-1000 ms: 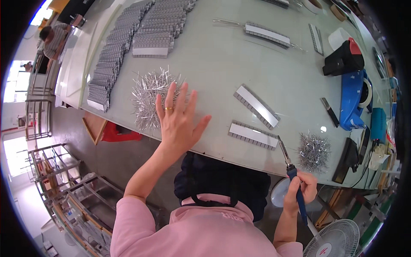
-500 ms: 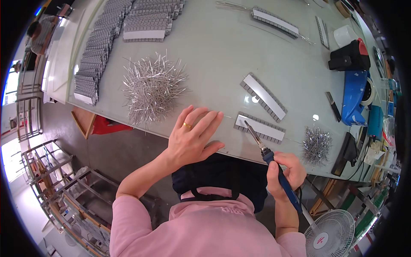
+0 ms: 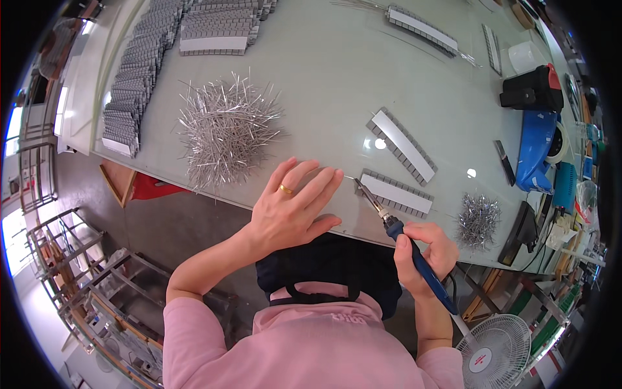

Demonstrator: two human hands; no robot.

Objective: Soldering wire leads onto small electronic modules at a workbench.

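Observation:
My right hand (image 3: 426, 254) grips a blue-handled soldering iron (image 3: 419, 259), whose metal tip meets the left end of a grey-and-white segmented strip (image 3: 396, 193) near the table's front edge. To the left, my left hand (image 3: 291, 205) lies palm down with fingers stretched out. A short thin wire (image 3: 350, 177) runs from its fingertips toward the strip's left end; whether the fingertips press on it is hard to see. A second segmented strip (image 3: 405, 146) lies slanted just behind the first.
A big heap of cut wires (image 3: 228, 129) lies left, with stacked strips (image 3: 214, 45) behind it. At right are a smaller wire pile (image 3: 478, 222), a knife (image 3: 504, 162), a blue tape dispenser (image 3: 536, 152) and a black-and-red object (image 3: 532, 87). Another strip (image 3: 422, 30) with wires sits at the back.
The soldering iron's tip has moved left, from on top of the near strip to its left end beside the wire. My left hand has hardly moved, its fingers still flat.

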